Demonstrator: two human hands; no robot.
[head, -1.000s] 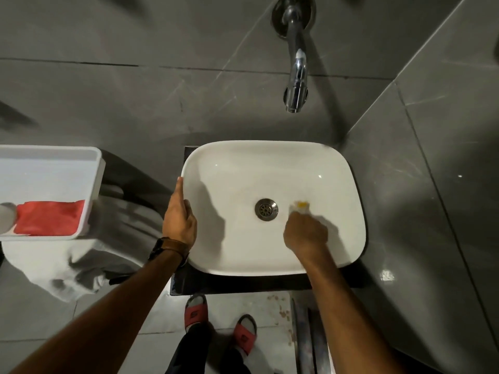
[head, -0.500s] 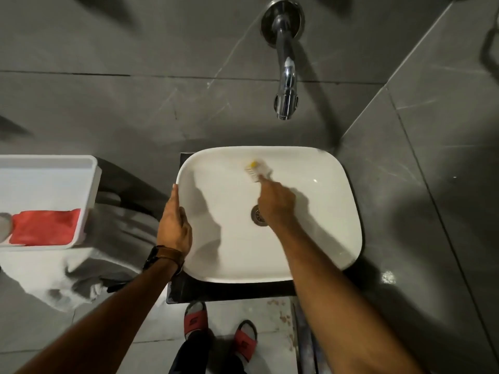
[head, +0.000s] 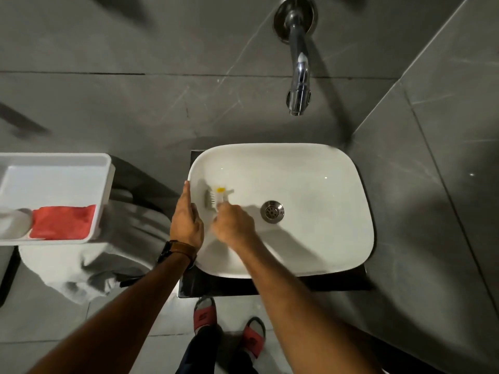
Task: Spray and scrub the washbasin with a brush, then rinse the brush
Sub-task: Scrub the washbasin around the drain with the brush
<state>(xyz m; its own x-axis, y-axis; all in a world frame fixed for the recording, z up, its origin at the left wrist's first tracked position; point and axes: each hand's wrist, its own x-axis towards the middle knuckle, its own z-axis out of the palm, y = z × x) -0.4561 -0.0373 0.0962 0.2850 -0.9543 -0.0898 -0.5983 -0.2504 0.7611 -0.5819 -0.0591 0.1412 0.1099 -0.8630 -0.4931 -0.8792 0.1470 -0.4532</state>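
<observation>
The small white scrubbing brush with a yellow spot on its back (head: 218, 197) lies bristles-down against the inner left wall of the white rounded-rectangle ceramic washbasin (head: 310, 238), its handle wrapped in the closed right hand (head: 233, 225), left of the round metal drain (head: 272, 211). Just beside it, the left hand (head: 186, 220), a brown-strapped watch (head: 176, 249) on its wrist, rests flat over the basin's left rim, fingers extended and holding nothing. Farther out, a chrome wall spout (head: 299, 76) hangs above the basin, and a white plastic tray (head: 58, 174) with a red cloth (head: 63, 222) sits well to the left.
</observation>
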